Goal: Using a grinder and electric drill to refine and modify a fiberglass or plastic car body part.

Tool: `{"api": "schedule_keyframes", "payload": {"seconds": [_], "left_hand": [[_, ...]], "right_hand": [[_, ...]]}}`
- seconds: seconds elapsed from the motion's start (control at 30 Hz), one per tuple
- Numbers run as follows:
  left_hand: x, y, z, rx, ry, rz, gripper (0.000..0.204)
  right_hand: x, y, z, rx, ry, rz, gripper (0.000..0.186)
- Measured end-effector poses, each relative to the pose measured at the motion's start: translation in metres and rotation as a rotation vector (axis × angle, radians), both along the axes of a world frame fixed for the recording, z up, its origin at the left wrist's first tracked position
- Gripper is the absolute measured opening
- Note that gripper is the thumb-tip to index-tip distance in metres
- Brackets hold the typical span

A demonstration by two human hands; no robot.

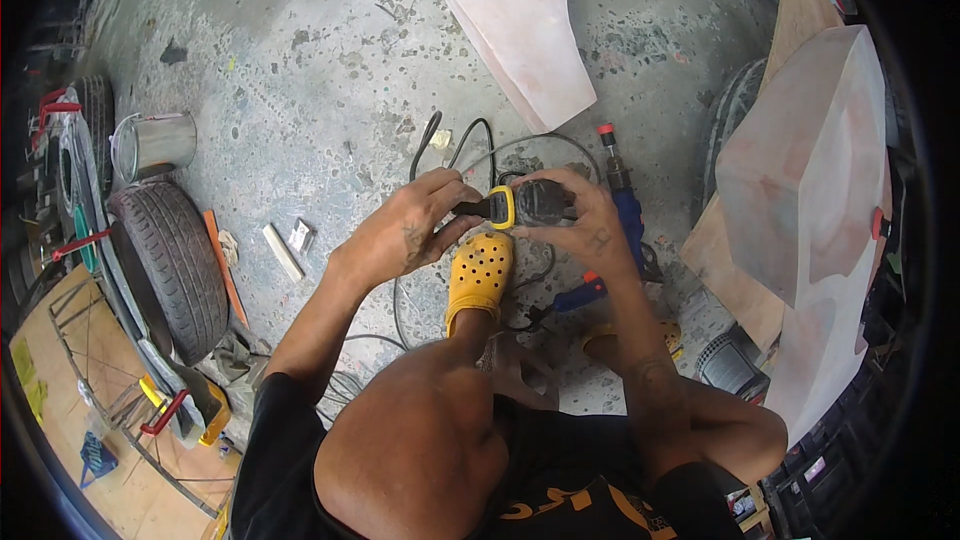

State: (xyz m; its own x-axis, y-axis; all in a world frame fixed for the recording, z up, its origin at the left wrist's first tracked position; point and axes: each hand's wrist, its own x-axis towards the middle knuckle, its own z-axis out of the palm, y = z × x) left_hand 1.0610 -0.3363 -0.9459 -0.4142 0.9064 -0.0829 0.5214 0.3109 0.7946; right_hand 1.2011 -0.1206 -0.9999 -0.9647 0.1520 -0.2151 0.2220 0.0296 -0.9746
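Between my two hands is a black power tool with a yellow collar [502, 208], held level above the floor. My left hand [418, 218] pinches its narrow dark end between thumb and fingers. Around the thicker, rounded black end, my right hand [585, 218] is closed, thumb on the near side. The tool's far ends are partly hidden by my fingers. Just below it is my yellow clog [480, 272]. A black cable [430, 135] loops on the floor beyond and beside the tool. Right of my right hand lies a blue tool with a red tip [627, 215].
At left stand a tyre [172, 270] and a metal can [160, 143]. A white strip [283, 252] and an orange strip [224, 265] lie near them. Pale body panels are ahead [520, 50] and at right [805, 190]. A dark container [728, 365] lies by my right elbow.
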Motion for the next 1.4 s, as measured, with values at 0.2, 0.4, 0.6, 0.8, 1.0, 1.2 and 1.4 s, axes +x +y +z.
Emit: {"api": "schedule_keyframes", "payload": {"seconds": [0.2, 0.4, 0.6, 0.8, 1.0, 1.2, 1.4], "left_hand": [[-0.005, -0.008, 0.007, 0.039, -0.051, 0.075, 0.023], [-0.018, -0.039, -0.006, -0.073, -0.055, 0.132, 0.023], [-0.140, -0.107, -0.061, -0.380, 0.331, 0.139, 0.016], [-0.192, -0.183, -0.149, -0.445, 0.329, 0.283, 0.025], [-0.073, -0.127, -0.063, -0.183, 0.321, 0.517, 0.027], [0.020, -0.133, 0.045, -0.140, 0.175, 0.452, 0.018], [0.055, -0.132, 0.199, 0.079, 0.366, 0.676, 0.024]], "right_hand": [[-0.010, -0.012, 0.002, -0.080, -0.035, -0.058, 0.056], [-0.034, -0.033, 0.002, -0.252, -0.201, 0.074, 0.070], [0.049, -0.011, -0.052, 0.398, 0.040, -0.368, 0.088], [0.133, 0.057, -0.119, 0.748, -0.381, -0.579, 0.098], [0.119, 0.103, -0.089, 0.125, -0.953, -0.151, 0.115], [0.166, 0.059, -0.121, 0.466, -0.449, -0.382, 0.120], [0.125, 0.022, 0.016, 0.368, -0.200, -0.207, 0.100]]}}
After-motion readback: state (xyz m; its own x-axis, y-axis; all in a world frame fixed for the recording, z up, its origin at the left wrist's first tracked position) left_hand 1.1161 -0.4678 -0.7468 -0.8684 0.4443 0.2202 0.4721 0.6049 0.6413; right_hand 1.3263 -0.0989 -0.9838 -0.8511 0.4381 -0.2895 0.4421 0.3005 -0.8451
